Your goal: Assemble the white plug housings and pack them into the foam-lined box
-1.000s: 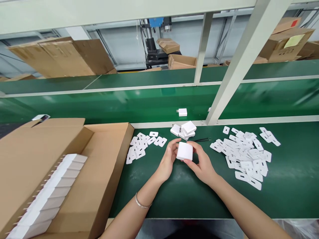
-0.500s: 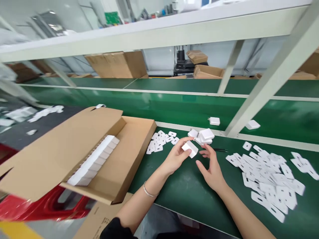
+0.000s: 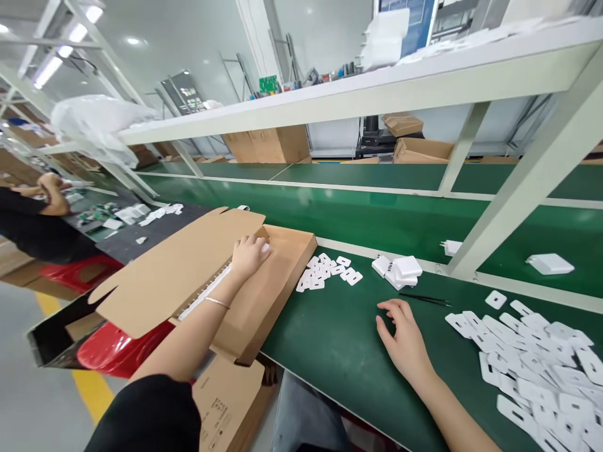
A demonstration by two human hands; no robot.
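Note:
My left hand (image 3: 249,256) reaches into the open cardboard box (image 3: 282,289), fingers curled round a white plug-in charger (image 3: 266,248) at the far end of a row. That row of white chargers (image 3: 205,295) stands along the box's left wall, prongs toward the lid side, partly hidden by my forearm. Over the green table my right hand (image 3: 400,333) hovers or rests with bent fingers apart, holding nothing. Beyond its fingertips lie a small pile of white chargers (image 3: 405,269) and black tweezers (image 3: 426,299).
Small white cover plates (image 3: 320,271) lie beside the box, with a larger heap (image 3: 541,364) at the right. Two chargers (image 3: 550,263) lie on the green belt behind a slanting shelf post (image 3: 513,169). Another person's arm (image 3: 51,194) shows at far left.
My left hand has carried the charger from in front of me leftward into the box. My right hand stays over the table, fingers still apart. The view has swung left.

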